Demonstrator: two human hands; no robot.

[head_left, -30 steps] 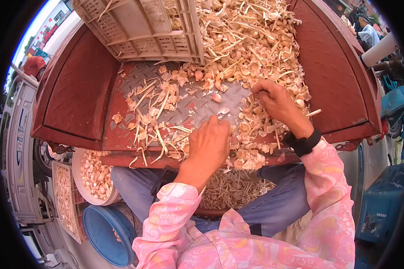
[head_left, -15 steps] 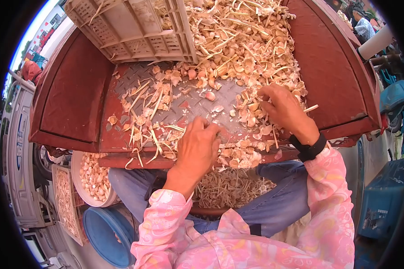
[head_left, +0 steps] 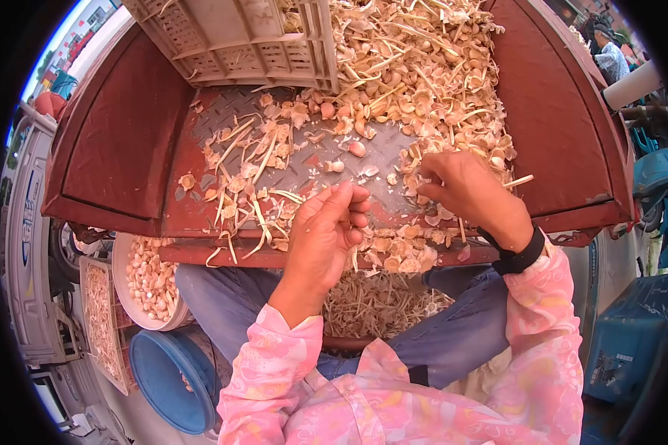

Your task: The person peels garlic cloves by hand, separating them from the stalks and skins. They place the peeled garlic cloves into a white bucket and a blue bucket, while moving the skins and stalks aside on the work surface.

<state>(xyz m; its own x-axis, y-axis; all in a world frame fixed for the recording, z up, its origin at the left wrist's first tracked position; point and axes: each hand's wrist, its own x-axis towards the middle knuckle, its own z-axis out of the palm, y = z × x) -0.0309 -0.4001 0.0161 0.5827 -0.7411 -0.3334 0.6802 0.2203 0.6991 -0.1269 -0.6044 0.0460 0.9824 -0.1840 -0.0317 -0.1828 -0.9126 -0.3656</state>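
My left hand (head_left: 325,231) is above the front edge of the red metal bed, turned palm inward. Its fingers are curled and the thumb lies against them; whatever they may hold is hidden. To the right, my right hand (head_left: 471,191) is at the near edge of the pile of garlic cloves and husks (head_left: 430,74), fingers bent downward with a gap between thumb and forefinger. Nothing shows in that gap. Between and beyond the hands, a pale garlic clove (head_left: 335,166) and a pinkish garlic clove (head_left: 357,149) rest on the metal floor.
A plastic crate (head_left: 237,41) stands tilted at the back left. Dry stalks (head_left: 256,167) and husks lie left of my hands. Lower left are a white bucket of garlic (head_left: 152,282), a crate of garlic (head_left: 100,315) and a blue tub (head_left: 167,378). More stalks (head_left: 378,304) lie between my legs.
My left hand has drawn back slightly and rolled from palm down to palm inward. A pale clove now lies where none showed before. My right hand remains by the pile, its fingers slightly lower.
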